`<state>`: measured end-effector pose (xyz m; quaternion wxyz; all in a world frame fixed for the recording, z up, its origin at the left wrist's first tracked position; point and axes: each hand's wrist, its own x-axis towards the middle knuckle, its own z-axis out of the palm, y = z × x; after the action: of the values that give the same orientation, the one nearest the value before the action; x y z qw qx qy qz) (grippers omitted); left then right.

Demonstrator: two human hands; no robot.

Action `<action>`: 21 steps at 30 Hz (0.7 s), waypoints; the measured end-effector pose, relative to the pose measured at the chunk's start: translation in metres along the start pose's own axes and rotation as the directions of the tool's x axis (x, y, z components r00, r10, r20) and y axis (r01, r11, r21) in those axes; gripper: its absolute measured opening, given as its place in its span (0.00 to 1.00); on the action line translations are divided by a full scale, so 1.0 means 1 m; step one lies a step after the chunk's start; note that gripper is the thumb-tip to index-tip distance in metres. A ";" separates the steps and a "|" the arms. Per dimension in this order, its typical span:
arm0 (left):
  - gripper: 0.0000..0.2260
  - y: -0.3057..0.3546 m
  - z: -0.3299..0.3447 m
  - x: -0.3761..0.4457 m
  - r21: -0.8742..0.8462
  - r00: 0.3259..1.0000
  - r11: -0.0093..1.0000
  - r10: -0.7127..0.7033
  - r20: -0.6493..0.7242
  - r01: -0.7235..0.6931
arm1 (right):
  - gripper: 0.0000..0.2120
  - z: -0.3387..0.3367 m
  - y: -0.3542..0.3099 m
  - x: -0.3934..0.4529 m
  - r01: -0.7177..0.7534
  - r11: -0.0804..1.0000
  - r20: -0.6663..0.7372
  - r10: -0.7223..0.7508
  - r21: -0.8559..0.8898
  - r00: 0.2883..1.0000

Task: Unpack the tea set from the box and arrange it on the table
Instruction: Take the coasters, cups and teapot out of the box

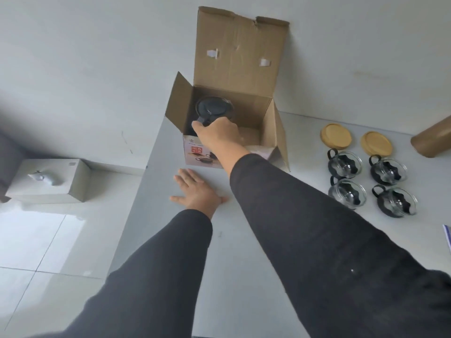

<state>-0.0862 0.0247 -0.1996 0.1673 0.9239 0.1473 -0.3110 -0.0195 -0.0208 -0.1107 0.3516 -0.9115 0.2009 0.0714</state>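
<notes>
An open cardboard box point(266, 118) stands at the far edge of the grey table point(244, 240), its tall lid flap leaning on the wall. Inside it sits a teapot point(212, 108) with a black lid. My right hand point(218, 135) reaches into the box and grips the teapot's black handle. My left hand point(195, 191) lies flat on the table in front of the box, fingers spread, holding nothing. To the right stand several glass cups point(345, 164) with black holders, and behind them two round wooden coasters point(336, 135).
A brown cardboard tube point(432, 140) lies at the far right edge. A slip of paper point(447, 232) shows at the right border. Left of the table, on the tiled floor, stands a white box point(48, 181). The table's left edge runs close to my left hand.
</notes>
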 end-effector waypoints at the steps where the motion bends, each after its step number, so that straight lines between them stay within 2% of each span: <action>1: 0.40 0.000 -0.001 0.000 -0.001 1.000 1.000 0.001 0.002 -0.001 | 0.21 0.005 -0.004 0.001 -0.027 1.000 0.007 0.027 0.005 1.000; 6: 0.40 -0.001 0.001 0.000 0.007 1.000 1.000 0.007 0.000 -0.007 | 0.14 0.016 -0.016 0.003 -0.098 0.995 0.010 0.098 0.009 0.995; 12: 0.42 0.001 0.002 0.002 -0.012 1.000 1.000 -0.002 0.000 0.002 | 0.13 0.021 -0.021 0.004 -0.172 0.983 0.012 0.172 0.069 0.985; 18: 0.42 0.001 0.002 0.001 -0.015 1.000 1.000 0.005 0.002 -0.005 | 0.09 0.022 -0.021 0.002 -0.164 0.977 -0.035 0.171 0.138 0.985; 21: 0.43 0.002 0.001 0.000 -0.028 1.000 1.000 0.006 0.012 -0.006 | 0.13 0.015 -0.018 0.004 -0.159 0.963 -0.025 0.168 0.217 0.985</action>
<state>-0.0860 0.0229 -0.1997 0.1822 0.9200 0.1477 -0.3140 -0.0084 -0.0003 -0.1121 0.4361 -0.8501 0.2894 0.0585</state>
